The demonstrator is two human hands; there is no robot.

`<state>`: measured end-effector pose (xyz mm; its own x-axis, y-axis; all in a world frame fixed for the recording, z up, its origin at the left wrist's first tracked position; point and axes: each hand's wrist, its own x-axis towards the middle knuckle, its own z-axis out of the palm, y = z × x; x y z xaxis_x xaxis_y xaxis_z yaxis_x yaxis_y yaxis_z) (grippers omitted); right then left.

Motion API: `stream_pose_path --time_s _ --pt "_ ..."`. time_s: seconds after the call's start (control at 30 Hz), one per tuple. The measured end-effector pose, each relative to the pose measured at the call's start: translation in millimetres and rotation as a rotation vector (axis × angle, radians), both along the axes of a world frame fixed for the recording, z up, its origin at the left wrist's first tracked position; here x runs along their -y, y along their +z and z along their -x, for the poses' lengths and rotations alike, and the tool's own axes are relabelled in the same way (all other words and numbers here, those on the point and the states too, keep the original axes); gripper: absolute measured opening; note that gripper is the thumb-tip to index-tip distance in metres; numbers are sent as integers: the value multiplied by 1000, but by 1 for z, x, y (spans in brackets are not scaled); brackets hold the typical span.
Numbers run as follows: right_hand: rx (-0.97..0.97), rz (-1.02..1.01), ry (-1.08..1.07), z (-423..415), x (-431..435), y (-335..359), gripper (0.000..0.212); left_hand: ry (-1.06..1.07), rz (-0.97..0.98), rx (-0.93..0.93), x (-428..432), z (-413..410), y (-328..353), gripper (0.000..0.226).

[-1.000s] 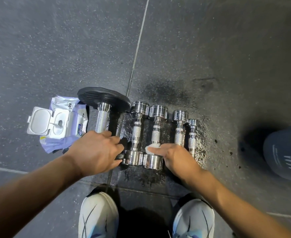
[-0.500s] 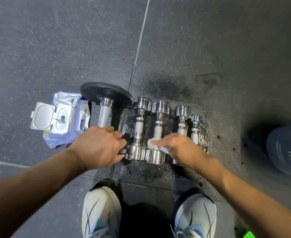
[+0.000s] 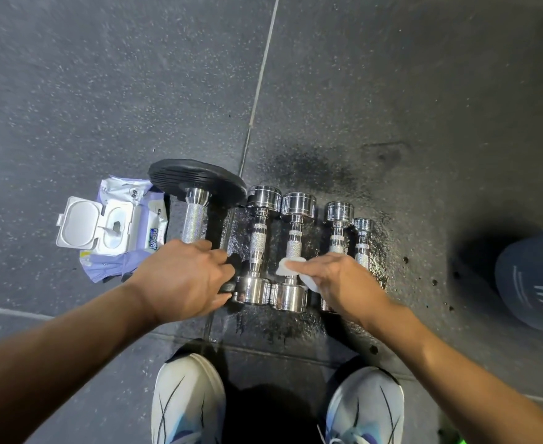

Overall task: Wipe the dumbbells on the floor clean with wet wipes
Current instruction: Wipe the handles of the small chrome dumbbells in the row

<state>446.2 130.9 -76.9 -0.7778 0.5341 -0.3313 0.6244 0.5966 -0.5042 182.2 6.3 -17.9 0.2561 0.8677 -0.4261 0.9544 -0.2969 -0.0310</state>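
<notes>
Several chrome dumbbells lie side by side on the dark rubber floor (image 3: 392, 91). At the left is a large dumbbell with black plates (image 3: 196, 184); my left hand (image 3: 183, 280) rests over its near end, fingers curled on it. Right of it lie two chrome dumbbells (image 3: 259, 241) (image 3: 295, 245), then two smaller ones (image 3: 339, 225) (image 3: 363, 238). My right hand (image 3: 337, 280) presses a white wet wipe (image 3: 287, 265) against the handle of the third dumbbell, near its closer head.
A purple pack of wet wipes (image 3: 116, 232) with its white lid flipped open lies left of the dumbbells. The floor around the chrome dumbbells is wet. My two white shoes (image 3: 187, 398) (image 3: 363, 408) stand just below. Another person's dark shoe (image 3: 536, 283) is at the right edge.
My right hand with the wipe has slid up along the third dumbbell's handle, away from its near head. The left hand has stayed on the black dumbbell.
</notes>
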Motion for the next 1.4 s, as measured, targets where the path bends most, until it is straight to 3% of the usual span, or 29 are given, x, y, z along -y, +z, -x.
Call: stream_pose_path --time_s 0.1,0.13,0.23,0.33,0.47,0.6,0.67,0.73,0.83,0.9,1.1,1.4 --pt "220 -219 79 24 -10 -6 80 -1 -89 71 3 3 -3 43" --pt "272 -258 49 30 -15 -6 81 -9 -121 91 4 6 -4 41" --pt "295 -338 -74 39 -25 -7 70 -51 -137 86 4 9 -8 36" --pt "281 -298 -51 36 -5 1 64 -61 -145 85 2 9 -8 35" --pt "148 -249 -15 18 24 0 50 -77 -149 61 2 8 -9 35" --pt "38 -69 66 3 14 -4 37 -81 -153 55 3 9 -9 36" --pt "-124 -20 -32 -7 -2 4 38 -80 -158 60 4 10 -9 36" --pt "-240 -95 -201 -16 -23 11 45 -70 -156 68 4 11 -9 37" --pt "-302 -337 -423 -22 -55 20 41 -71 -153 72 4 10 -10 36" --pt "-319 -321 -488 -26 -73 23 38 -73 -156 67 4 9 -9 36" --pt "2 -354 -264 -15 -87 -8 50 -55 -135 67 1 7 -3 38" --pt "-64 -430 -118 -7 -73 2 46 -49 -162 87 3 8 -7 38"
